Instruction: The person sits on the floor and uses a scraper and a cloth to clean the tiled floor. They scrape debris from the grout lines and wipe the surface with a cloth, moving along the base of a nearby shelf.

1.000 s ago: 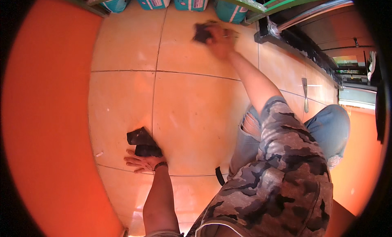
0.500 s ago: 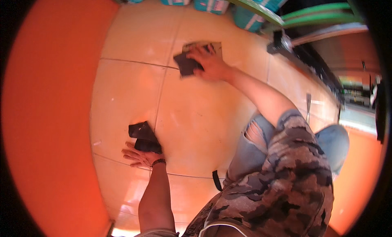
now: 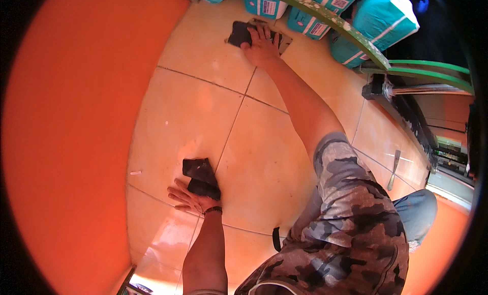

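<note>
My right hand [image 3: 262, 47] lies spread on a black sheet [image 3: 239, 34] on the floor, far from me. A beige, flat piece [image 3: 286, 42] shows beyond its fingers. Nearer, my left hand [image 3: 193, 199] rests on the floor with its fingers stretched out to the left. A folded black piece [image 3: 200, 168] lies against the thumb side of that hand, and the thumb itself does not show. The floor [image 3: 264, 147] is of large, glossy beige tiles with dark joints.
An orange wall [image 3: 76, 142] bounds the left. Turquoise packages [image 3: 389, 18] stand behind a green rail [image 3: 325, 15] at the far right. A flat-bladed tool [image 3: 394, 170] lies by my right knee. A black strip [image 3: 276, 239] shows beside my clothing.
My right hand has slid farther away across the tiles, and the black sheet has moved with it. My left hand stays by the folded black piece. The view has shifted.
</note>
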`<control>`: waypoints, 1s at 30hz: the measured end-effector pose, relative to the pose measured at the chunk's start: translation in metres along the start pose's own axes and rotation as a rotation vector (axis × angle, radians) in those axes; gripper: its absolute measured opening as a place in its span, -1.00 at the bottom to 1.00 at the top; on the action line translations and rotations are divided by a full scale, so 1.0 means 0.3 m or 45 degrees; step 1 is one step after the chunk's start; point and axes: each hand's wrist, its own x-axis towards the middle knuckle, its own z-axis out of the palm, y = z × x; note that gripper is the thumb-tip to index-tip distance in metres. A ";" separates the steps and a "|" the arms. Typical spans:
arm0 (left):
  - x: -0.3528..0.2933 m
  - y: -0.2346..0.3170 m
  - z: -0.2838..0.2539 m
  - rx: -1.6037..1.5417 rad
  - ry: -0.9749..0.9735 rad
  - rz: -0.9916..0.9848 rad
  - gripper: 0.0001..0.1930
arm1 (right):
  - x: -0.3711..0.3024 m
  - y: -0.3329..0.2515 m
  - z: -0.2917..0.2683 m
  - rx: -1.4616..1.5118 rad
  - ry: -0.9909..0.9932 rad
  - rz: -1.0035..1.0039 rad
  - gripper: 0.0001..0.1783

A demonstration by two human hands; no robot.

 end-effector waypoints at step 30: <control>0.023 -0.015 0.008 0.316 -0.054 -0.062 -0.02 | 0.023 -0.035 -0.054 -0.273 -0.358 -0.347 -0.26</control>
